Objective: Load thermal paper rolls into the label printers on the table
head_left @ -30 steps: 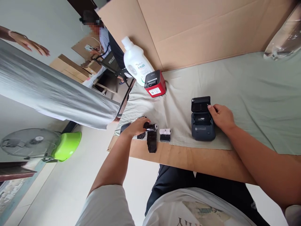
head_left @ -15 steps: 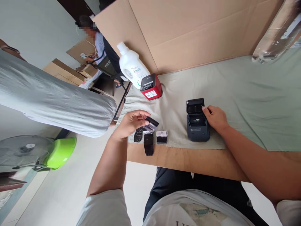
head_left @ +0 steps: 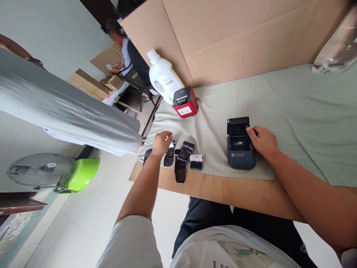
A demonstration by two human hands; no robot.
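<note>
My right hand (head_left: pixel 262 140) grips the right edge of a dark portable label printer (head_left: pixel 241 159), thumb at its raised lid (head_left: pixel 238 125). The printer's paper bay is uncovered. My left hand (head_left: pixel 161 143) hovers over the left part of the cloth, fingers bent and slightly apart, with nothing visible in them. Just beside its fingertips is a small paper roll (head_left: pixel 173 142), partly hidden, above a crumpled black wrapper (head_left: pixel 169 159). To the right lie more black wrapper pieces (head_left: pixel 180 173) and a pale paper roll (head_left: pixel 196 158) with a black strip (head_left: pixel 196 165) below it.
A red and black box-shaped printer (head_left: pixel 185 102) stands before a white jug (head_left: pixel 164 76). Cardboard (head_left: pixel 237 41) rises behind the cloth-covered table (head_left: pixel 295 111). A dark object shows partly behind my left wrist. Another person (head_left: pixel 124 56) sits farther back; a fan (head_left: pixel 41 170) stands left.
My left hand has let go of the black wrapper, which now lies on the other pieces, and has moved left. My right hand stays at the label printer. The view has shifted slightly.
</note>
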